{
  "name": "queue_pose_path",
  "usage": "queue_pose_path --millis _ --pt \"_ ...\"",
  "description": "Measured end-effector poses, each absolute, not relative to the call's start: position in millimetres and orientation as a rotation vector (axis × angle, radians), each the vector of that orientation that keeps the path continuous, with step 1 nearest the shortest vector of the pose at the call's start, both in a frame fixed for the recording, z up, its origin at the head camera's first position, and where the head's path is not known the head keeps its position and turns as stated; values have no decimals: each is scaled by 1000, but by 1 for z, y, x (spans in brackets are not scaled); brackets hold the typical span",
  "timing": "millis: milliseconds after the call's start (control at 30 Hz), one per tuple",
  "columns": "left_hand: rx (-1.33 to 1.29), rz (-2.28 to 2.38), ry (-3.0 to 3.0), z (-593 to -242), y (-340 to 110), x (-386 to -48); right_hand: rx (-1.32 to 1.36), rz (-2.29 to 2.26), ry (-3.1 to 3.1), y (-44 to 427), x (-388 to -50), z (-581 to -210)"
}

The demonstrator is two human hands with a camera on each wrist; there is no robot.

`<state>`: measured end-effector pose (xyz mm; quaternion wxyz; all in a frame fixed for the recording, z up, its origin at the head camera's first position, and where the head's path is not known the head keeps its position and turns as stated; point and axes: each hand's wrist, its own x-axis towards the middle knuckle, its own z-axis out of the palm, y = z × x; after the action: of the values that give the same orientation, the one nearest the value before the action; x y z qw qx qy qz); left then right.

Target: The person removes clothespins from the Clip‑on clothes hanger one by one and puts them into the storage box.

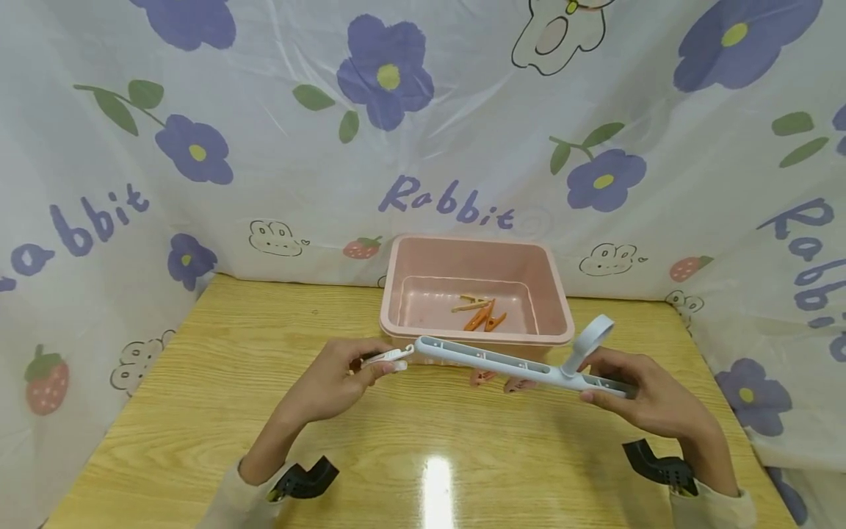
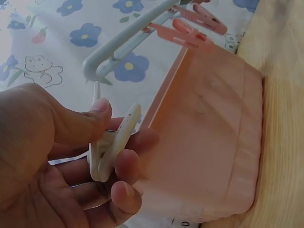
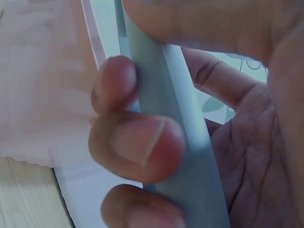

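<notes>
In the head view my left hand (image 1: pixel 340 382) pinches a white clothespin (image 1: pixel 388 355) at the near end of a pale blue-grey hanger bar. Its two legs spread in a V in the left wrist view, where the clothespin (image 2: pixel 111 147) sits between thumb and fingers. My right hand (image 1: pixel 651 393) grips the other end of the slotted hanger (image 1: pixel 489 360), which has a loop-shaped hook standing up. Fingers wrap round the hanger (image 3: pixel 175 128) in the right wrist view. Pink clothespins (image 2: pixel 185 35) hang from the hanger's underside.
Behind the hanger a pink plastic bin (image 1: pixel 476 257) stands on the wooden table (image 1: pixel 264 330), against a flower-printed cloth (image 1: pixel 456 147). Inside it lie a few orange clothespins (image 1: pixel 480 316) and yellowish ones (image 1: pixel 471 304).
</notes>
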<state>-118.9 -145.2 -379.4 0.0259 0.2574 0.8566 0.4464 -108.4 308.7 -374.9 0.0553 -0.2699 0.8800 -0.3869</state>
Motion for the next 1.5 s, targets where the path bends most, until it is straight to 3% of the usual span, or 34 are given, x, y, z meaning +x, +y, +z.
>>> queue_pose_path --millis 800,1500 --pt "723 1390 2866 -353 -152 -162 -763 -1179 2652 305 -109 -371" --pt "910 1309 2908 -334 -135 -209 -711 -1160 2663 308 -110 -376"
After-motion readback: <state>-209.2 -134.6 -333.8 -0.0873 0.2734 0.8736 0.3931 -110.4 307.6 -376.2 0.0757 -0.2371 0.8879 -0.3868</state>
